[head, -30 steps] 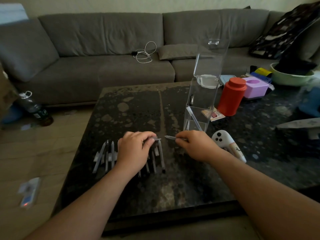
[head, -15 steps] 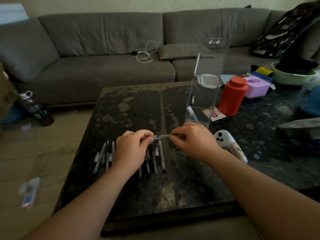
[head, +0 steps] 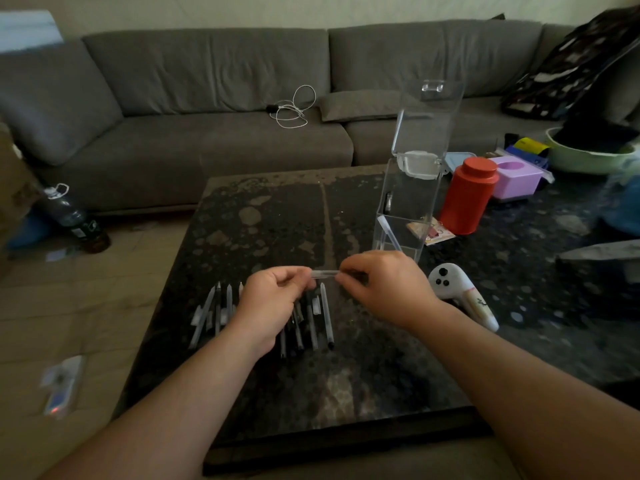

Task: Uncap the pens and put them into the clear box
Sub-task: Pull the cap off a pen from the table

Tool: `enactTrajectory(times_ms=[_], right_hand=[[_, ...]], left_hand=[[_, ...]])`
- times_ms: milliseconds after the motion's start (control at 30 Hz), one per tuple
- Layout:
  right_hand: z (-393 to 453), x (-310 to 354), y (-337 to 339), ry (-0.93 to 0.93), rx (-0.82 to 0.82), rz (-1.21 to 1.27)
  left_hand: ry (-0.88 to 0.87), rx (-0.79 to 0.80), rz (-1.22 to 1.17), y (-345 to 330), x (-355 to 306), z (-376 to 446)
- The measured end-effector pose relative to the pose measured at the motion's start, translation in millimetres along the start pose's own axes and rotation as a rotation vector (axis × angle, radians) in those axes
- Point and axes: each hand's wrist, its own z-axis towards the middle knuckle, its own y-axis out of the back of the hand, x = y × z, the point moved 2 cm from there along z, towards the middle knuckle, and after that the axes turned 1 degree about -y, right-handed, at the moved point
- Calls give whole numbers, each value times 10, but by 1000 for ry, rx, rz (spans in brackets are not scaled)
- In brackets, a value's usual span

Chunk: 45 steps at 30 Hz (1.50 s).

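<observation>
A clear-barrelled pen (head: 325, 274) is held level above the dark table between both hands. My left hand (head: 273, 303) pinches its left end and my right hand (head: 384, 287) pinches its right end; both ends are hidden by the fingers. Under and around my left hand lie several pens (head: 221, 311) in a row on the table. The tall clear box (head: 405, 216) stands just behind my right hand with its lid swung up, and one pen (head: 388, 233) leans inside it.
A white game controller (head: 457, 289) lies right of my right hand. A red canister (head: 467, 195), a purple box (head: 512, 178) and a green bowl (head: 585, 154) stand at the back right. The grey sofa (head: 207, 98) runs behind the dark table (head: 346, 375).
A second ago the two hands held separate pieces with a gap between them. Now they have come together, and a single clear pen spans from one hand to the other.
</observation>
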Motion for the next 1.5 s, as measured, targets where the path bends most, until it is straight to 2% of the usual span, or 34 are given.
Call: enactTrajectory(times_ms=[267, 667, 767, 900, 1100, 1167, 1300, 1367, 1433, 1500], right_hand=[[2, 61, -59, 45, -58, -41], [-6, 66, -74, 38, -23, 3], [-7, 47, -66, 21, 53, -84], [-30, 152, -120, 63, 193, -222], [59, 255, -39, 1, 296, -59], [153, 188, 156, -69, 180, -11], [336, -149, 744, -320, -397, 315], [353, -295, 915, -372, -612, 390], [353, -391, 915, -360, -633, 305], [350, -479, 795, -329, -525, 159]], left_hand=[[-71, -36, 82, 40, -4, 29], [-113, -17, 220, 115, -38, 11], [-155, -6, 284, 81, -44, -8], [-210, 36, 517, -28, -49, -50], [-259, -49, 578, 5, -94, -41], [-254, -18, 582, 19, -88, -36], [-210, 98, 618, 29, -42, -60], [-199, 115, 644, 35, -9, -44], [-202, 125, 661, 32, -6, -30], [-233, 120, 715, 13, -4, -17]])
